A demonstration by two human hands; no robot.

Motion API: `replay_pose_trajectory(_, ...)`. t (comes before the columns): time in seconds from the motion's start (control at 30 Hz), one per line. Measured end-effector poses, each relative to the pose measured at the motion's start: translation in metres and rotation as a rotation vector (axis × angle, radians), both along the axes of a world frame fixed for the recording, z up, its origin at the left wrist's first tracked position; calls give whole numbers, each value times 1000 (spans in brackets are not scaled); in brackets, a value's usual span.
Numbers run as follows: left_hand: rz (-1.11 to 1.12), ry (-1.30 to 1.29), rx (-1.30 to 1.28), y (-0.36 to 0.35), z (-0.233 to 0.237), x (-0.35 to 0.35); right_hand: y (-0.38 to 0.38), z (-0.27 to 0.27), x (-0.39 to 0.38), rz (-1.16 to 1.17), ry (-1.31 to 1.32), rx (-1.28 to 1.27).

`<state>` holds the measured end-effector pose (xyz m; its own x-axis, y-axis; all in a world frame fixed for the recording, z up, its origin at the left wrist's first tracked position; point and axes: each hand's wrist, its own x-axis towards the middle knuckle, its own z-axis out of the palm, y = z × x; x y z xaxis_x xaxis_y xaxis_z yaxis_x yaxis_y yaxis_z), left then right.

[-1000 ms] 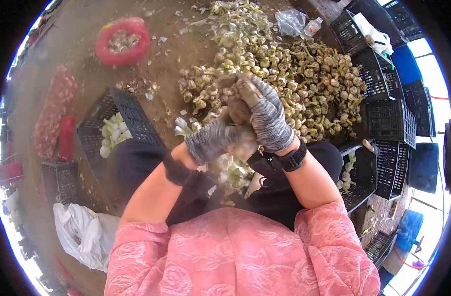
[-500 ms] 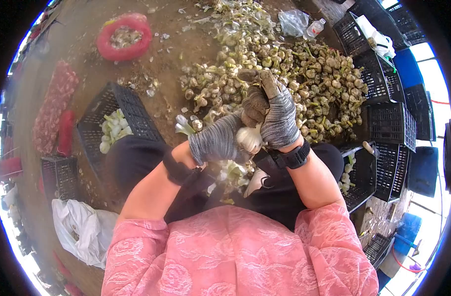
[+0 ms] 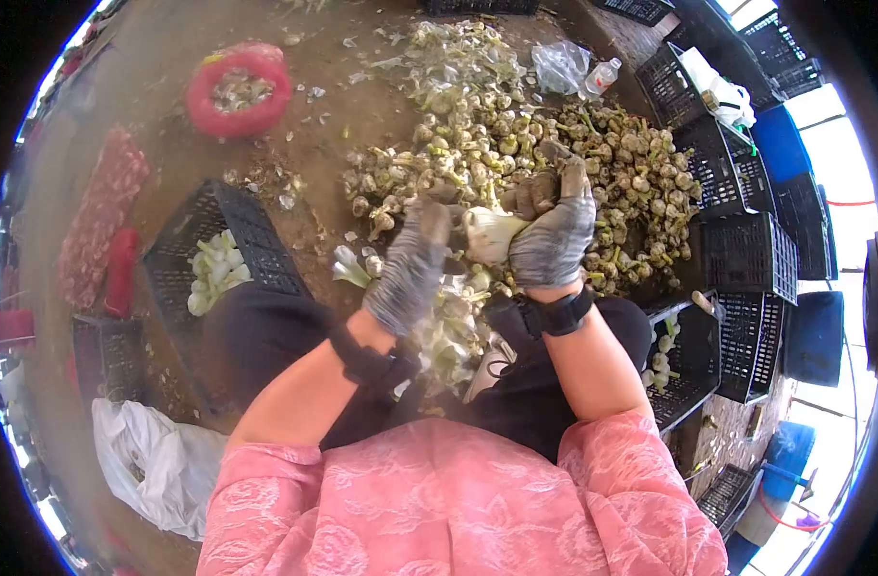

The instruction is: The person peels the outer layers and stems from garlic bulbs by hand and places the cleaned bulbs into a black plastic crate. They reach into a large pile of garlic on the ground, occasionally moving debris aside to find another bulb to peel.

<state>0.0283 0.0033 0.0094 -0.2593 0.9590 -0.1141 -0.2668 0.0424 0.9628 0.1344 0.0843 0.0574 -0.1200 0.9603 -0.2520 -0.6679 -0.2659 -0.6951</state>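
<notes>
A white garlic bulb [image 3: 492, 235] sits in my right hand [image 3: 554, 235], whose gloved fingers are wrapped round it. Just left of the bulb is my left hand [image 3: 412, 259], in a grey glove and blurred by motion; its finger shape is smeared. Beyond both hands spreads a large heap of garlic bulbs [image 3: 640, 163] with stems. Pale peeled leaves [image 3: 448, 331] lie below the hands, between the legs. A loose bulb with a pale stalk [image 3: 350, 267] is left of my left hand.
At the left, a black crate [image 3: 256, 235] holds white bulbs. Another crate [image 3: 693, 355] with bulbs stands right. A red mesh ring [image 3: 204, 96] lies at the upper left, a white bag [image 3: 160, 466] at the lower left. A bottle [image 3: 602, 77] lies beyond the heap.
My left hand has moved off the bulb, to the left. My right hand has shifted slightly right, with the bulb now turned sideways in it. The whole view has shifted a little.
</notes>
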Motion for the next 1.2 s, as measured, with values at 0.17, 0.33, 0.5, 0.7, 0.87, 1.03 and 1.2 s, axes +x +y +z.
replay_pose_trajectory(0.17, 72, -206, 141, 4, -2, 16, -26, -16, -22, 66, -270, 478)
replay_pose_trajectory(0.33, 297, -347, -83, 5, -1, -2, -21, -19, -20, 96, -489, 663)
replay_pose_trajectory(0.5, 194, -182, 214, 14, -25, -13, -19, -7, -7, 326, 258, 154)
replay_pose_trajectory(0.7, 20, -288, -319, 8, 6, -23, 23, -38, 8, 384, 674, -34)
replay_pose_trajectory(0.87, 28, 267, 153, 8, -5, -11, 16, -11, 0, 129, 281, -221)
replay_pose_trajectory(1.03, -135, -89, 253, 4, 23, -4, 26, -53, 10, 423, 456, -73)
replay_pose_trajectory(1.2, 247, -1115, 362, -2, 36, -116, 92, -78, 37, 22, -26, -55)
